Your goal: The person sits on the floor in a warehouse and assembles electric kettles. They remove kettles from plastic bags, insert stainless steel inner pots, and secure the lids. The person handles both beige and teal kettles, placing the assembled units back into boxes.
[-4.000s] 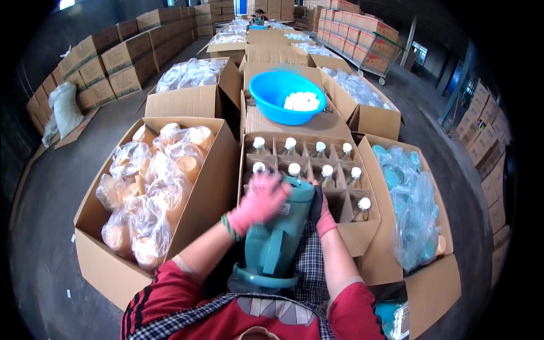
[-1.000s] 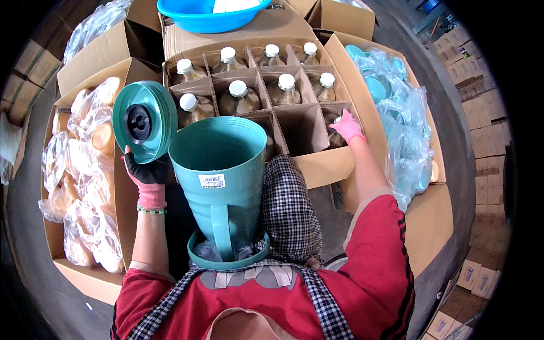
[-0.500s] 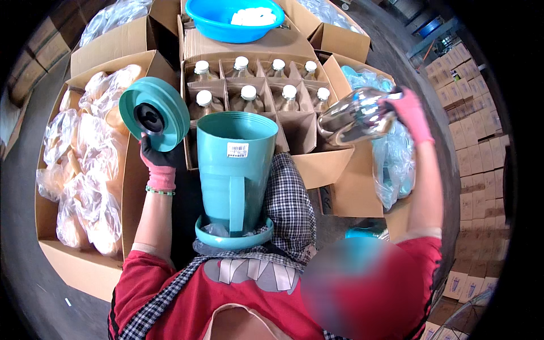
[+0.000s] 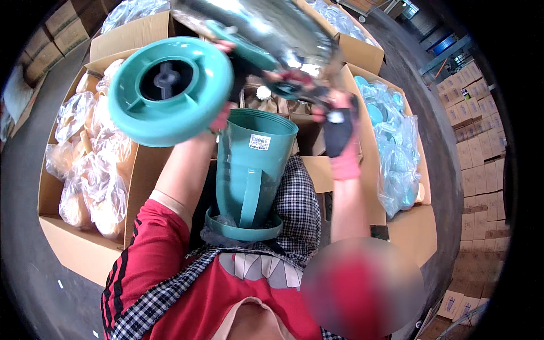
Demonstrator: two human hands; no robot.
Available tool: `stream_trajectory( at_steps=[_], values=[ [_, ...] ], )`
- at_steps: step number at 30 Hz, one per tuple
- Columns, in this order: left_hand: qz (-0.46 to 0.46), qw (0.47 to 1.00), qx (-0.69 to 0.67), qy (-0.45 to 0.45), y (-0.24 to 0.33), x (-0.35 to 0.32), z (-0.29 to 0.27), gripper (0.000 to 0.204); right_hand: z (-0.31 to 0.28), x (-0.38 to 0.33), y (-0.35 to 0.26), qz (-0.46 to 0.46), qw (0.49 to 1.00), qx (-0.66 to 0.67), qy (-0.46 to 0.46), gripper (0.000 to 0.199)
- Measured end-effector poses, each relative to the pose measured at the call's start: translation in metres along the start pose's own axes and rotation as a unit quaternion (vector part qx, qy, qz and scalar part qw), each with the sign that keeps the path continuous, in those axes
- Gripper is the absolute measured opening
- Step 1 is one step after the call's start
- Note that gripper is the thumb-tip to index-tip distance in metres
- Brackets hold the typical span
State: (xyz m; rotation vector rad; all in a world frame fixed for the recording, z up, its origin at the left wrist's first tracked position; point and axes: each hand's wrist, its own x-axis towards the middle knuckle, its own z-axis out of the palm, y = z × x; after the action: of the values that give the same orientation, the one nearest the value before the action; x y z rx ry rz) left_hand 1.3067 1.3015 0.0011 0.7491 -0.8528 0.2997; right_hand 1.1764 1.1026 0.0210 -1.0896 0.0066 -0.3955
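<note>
Gripping the silver liner [image 4: 266, 25] above the open teal jug [image 4: 252, 170], right hand [image 4: 340, 127] has yet to seat it, left hand [image 4: 222, 116] clutching the round base cap [image 4: 170, 90].

Teal jug shells [image 4: 253, 164]: 1, upright in the lap
Teal round caps [image 4: 170, 90]: 1, raised
Silver glass liners [image 4: 266, 25]: 1, raised and tilted
Gloved hands: 2, the left hand [image 4: 222, 116] and the right hand [image 4: 338, 133]
Open cardboard boxes [image 4: 141, 170]: at least 4; further ones too blocked to count
White-capped liners in the divided box [image 4: 263, 92]: 1 visible
</note>
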Motion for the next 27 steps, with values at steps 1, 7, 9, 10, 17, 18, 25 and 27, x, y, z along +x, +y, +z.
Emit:
stream_trajectory(
  at_steps=[1, 7, 9, 10, 17, 18, 25, 27],
  values=[
    [-0.009, 0.997, -0.035, 0.062, 0.002, 0.007, -0.013, 0.015, 0.007, 0.007, 0.017, -0.069, 0.991, -0.116, 0.003, 0.037],
    [-0.110, 0.949, -0.290, -0.056, -0.016, 0.023, -0.105, 0.015, 0.019, 0.037, 0.043, 0.107, 0.944, -0.222, -0.220, 0.063],
    [-0.087, 0.978, -0.185, -0.046, -0.011, 0.008, -0.096, 0.019, 0.011, 0.043, 0.059, 0.063, 0.951, -0.269, -0.136, 0.075],
    [-0.101, 0.984, -0.142, -0.040, -0.003, 0.001, -0.077, 0.025, -0.004, 0.048, 0.072, 0.080, 0.964, -0.248, -0.057, 0.072],
    [-0.376, 0.903, -0.207, -0.005, 0.022, -0.038, -0.052, 0.040, 0.004, 0.023, 0.057, 0.054, 0.985, -0.161, -0.044, 0.054],
    [-0.431, 0.830, -0.340, 0.091, 0.035, -0.042, -0.036, 0.042, -0.013, 0.029, 0.060, 0.091, 0.988, -0.124, -0.018, 0.054],
    [-0.184, 0.972, -0.138, -0.035, 0.043, -0.055, -0.024, 0.030, 0.024, 0.023, 0.044, 0.068, 0.908, -0.370, -0.184, 0.066],
    [-0.241, 0.952, -0.173, 0.073, 0.054, -0.054, -0.004, 0.028, 0.032, 0.028, 0.033, 0.074, 0.835, -0.453, -0.303, 0.050]
  ],
)
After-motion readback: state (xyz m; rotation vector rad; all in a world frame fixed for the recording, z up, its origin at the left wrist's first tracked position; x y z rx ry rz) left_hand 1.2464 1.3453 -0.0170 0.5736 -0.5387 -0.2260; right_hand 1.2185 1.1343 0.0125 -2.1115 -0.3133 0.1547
